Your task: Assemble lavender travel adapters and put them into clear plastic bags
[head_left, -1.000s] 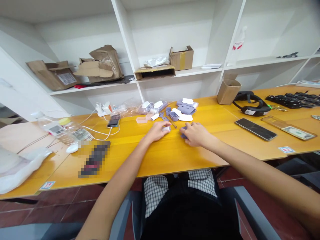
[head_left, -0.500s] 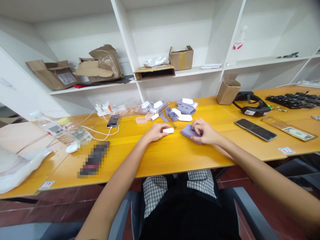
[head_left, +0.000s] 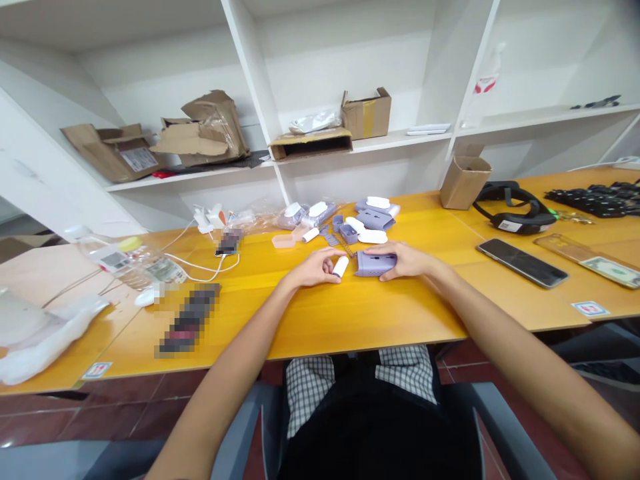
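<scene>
Between the thumb and fingers of my left hand (head_left: 319, 267) is a small white rounded piece (head_left: 341, 267), tilted. My right hand (head_left: 406, 259) grips a lavender plastic housing (head_left: 374, 265) with slots on top and small holes along its side. The two parts are close together but apart, just above or on the table; the exact height I cannot tell. Behind them lie a lavender cup-like part (head_left: 349, 233), a white oval lid (head_left: 373, 237), another slotted lavender housing (head_left: 373, 219) and a loose white cylinder (head_left: 311, 235).
A phone (head_left: 523, 262) and a black headset (head_left: 515, 208) lie to the right, near a cardboard box (head_left: 465, 181). Plastic bottles (head_left: 153, 267), a white cable (head_left: 203, 278) and a pixelated dark object (head_left: 190, 320) are on the left. White shelves with boxes (head_left: 367, 117) stand behind.
My right hand has turned the housing and now wraps around its right end, with its holed side facing me. The white piece in my left hand has tilted from lying level.
</scene>
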Motion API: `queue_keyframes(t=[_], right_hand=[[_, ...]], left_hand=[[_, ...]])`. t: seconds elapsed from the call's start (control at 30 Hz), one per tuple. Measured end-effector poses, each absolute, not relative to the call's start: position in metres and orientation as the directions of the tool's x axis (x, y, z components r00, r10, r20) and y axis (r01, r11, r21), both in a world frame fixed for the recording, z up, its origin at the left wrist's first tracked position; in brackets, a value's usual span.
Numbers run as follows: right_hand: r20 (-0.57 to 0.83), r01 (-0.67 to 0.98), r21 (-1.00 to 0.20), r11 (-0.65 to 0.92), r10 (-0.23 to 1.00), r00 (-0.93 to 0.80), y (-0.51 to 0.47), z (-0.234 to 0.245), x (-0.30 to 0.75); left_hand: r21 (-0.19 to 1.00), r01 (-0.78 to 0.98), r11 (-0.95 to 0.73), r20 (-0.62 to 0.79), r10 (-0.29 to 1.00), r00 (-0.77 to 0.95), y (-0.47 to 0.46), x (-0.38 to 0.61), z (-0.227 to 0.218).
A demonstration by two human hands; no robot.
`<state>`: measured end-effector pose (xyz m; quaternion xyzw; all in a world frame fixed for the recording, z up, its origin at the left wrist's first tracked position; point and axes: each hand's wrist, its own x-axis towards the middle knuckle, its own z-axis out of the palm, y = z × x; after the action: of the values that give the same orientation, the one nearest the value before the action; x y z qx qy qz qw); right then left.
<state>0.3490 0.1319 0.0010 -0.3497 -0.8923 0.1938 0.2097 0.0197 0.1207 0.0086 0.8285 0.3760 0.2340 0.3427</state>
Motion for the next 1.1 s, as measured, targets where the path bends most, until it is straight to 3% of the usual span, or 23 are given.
queue_keyframes(t=[0.23, 0.5, 0.7, 0.87, 1.1], right_hand=[[0.239, 0.498, -0.583, 0.642, 0.721, -0.651, 0.128, -0.002, 0.351], [0.183, 0.673, -0.450, 0.586, 0.799, -0.573, 0.121, -0.004, 0.343], [0.228, 0.570, -0.482, 0.665, 0.724, -0.651, 0.120, -0.001, 0.343], [0.257, 0.542, -0.515, 0.664, 0.723, -0.642, 0.125, -0.005, 0.345], [0.263, 0.526, -0.528, 0.667, 0.717, -0.646, 0.127, -0.007, 0.347]], left_hand=[[0.846, 0.347, -0.404, 0.120, 0.780, 0.614, 0.120, 0.025, 0.002], [0.682, 0.408, -0.607, 0.304, 0.742, 0.597, 0.110, 0.039, 0.013], [0.735, 0.380, -0.562, 0.279, 0.761, 0.585, 0.109, 0.037, 0.013], [0.827, 0.358, -0.434, 0.168, 0.798, 0.579, 0.110, 0.036, 0.007], [0.802, 0.334, -0.495, 0.236, 0.776, 0.584, 0.113, 0.037, 0.002]])
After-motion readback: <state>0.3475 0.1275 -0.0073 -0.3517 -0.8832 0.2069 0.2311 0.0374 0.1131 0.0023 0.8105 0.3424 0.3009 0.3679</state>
